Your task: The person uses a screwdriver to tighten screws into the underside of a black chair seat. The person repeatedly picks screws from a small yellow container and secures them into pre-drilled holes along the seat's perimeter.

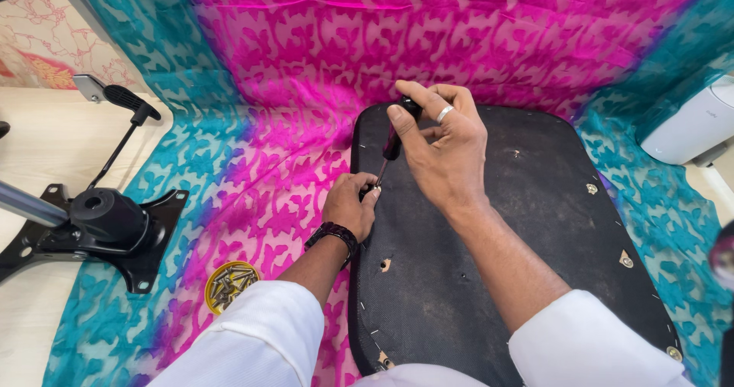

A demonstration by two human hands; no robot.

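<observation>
A black chair seat panel (pixel 520 226) lies upside down on a pink and teal patterned cloth (pixel 267 89). My right hand (pixel 443 146) grips the dark handle of a screwdriver (pixel 391 144), which stands nearly upright over the panel's left edge. My left hand (pixel 350 204) is pinched around the screwdriver's tip where it meets the panel, and the fastener under it is hidden. Both arms wear white sleeves; a dark band sits on the left wrist and a ring on a right finger.
A black chair tilt mechanism (pixel 99 223) with a lever and a metal column lies at the left on the cloth's edge. A small yellow dish of screws (pixel 232 284) sits near my left elbow. A white appliance (pixel 692 123) stands at the right.
</observation>
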